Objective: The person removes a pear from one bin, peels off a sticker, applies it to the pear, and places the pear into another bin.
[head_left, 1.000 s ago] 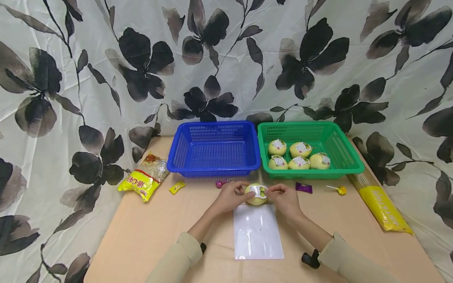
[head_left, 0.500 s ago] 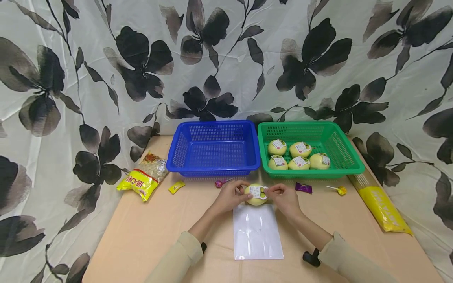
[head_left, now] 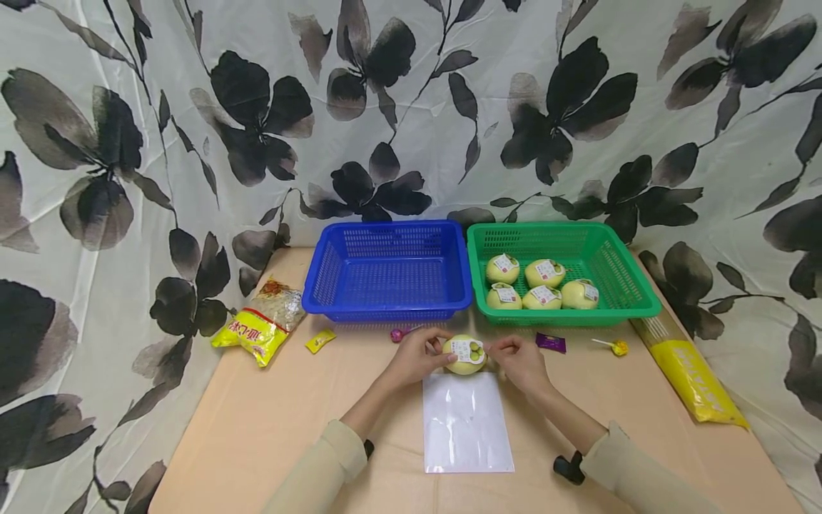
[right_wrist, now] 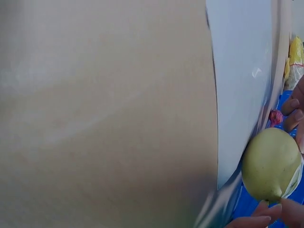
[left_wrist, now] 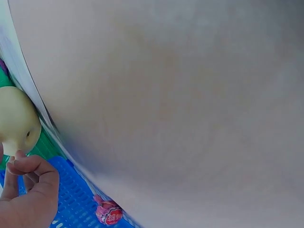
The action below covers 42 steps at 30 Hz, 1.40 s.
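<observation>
Head view shows the bench (head_left: pixel 257 428) from left to right: a yellow bag (head_left: pixel 260 325), a small yellow candy (head_left: pixel 320 340), then a blue basket (head_left: pixel 388 271) at the back and a pink lollipop (head_left: pixel 399 333) in front of it. At the middle, the left hand (head_left: pixel 414 357) grips the left side of a pale green fruit (head_left: pixel 465 355) with curled fingers. The fruit has a white label on top and sits at the far edge of a white sheet (head_left: pixel 467 421). The right hand (head_left: pixel 521 362) pinches the right side of the fruit. Behind is a green basket (head_left: pixel 616 275) with five labelled fruits (head_left: pixel 542 284). Further right lie a purple candy (head_left: pixel 551 342), a yellow lollipop (head_left: pixel 615 346) and a long yellow packet (head_left: pixel 696 371)
</observation>
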Motion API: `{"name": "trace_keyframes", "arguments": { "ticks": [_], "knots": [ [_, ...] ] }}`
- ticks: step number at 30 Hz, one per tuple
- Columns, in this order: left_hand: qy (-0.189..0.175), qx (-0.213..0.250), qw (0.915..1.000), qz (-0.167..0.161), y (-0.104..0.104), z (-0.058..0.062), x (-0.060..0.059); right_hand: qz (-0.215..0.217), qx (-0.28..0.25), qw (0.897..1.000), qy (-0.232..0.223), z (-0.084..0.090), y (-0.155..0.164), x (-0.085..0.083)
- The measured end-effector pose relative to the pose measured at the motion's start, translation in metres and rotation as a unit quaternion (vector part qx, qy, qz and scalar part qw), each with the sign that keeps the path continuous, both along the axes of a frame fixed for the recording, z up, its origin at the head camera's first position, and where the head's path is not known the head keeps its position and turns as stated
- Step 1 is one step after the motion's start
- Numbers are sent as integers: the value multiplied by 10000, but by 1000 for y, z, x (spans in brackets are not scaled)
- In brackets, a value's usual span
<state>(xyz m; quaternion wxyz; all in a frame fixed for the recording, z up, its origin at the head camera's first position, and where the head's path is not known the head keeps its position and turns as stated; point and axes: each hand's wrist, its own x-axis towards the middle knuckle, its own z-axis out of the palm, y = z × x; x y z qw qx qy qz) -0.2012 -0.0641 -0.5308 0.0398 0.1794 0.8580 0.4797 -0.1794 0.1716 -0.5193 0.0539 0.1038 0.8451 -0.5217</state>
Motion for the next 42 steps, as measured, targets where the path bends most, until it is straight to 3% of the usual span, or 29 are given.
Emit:
{"name": "trace_keyframes", "arguments": {
  "ticks": [7,13,16,20,23,27,36,42],
  "knots": [
    [-212,5,9998,49,-1,0,0,688,133,9973,210,-1,-2,8],
    [-232,-7,9997,17,-1,1,-1,1223,451,9907,397,2,3,6],
    [-224,-37,9997,2,-2,1,-2,1631,810,9813,620,7,0,2],
    [-210,-31,9998,26,-2,1,-2,2169,1555,9592,929,10,-10,-3],
    [-198,-53,9998,5,-1,1,-2,2273,2144,9446,1009,10,-16,-5],
    [-216,-86,9997,-28,-1,2,-1,2222,2521,9370,955,8,-17,-8],
    [-166,-52,9998,-39,0,3,-1,2710,2272,9268,1267,-1,-1,-21],
    [-86,-138,9997,-175,1,1,-1,2763,2086,9252,1553,-9,6,-22]
  ]
}}
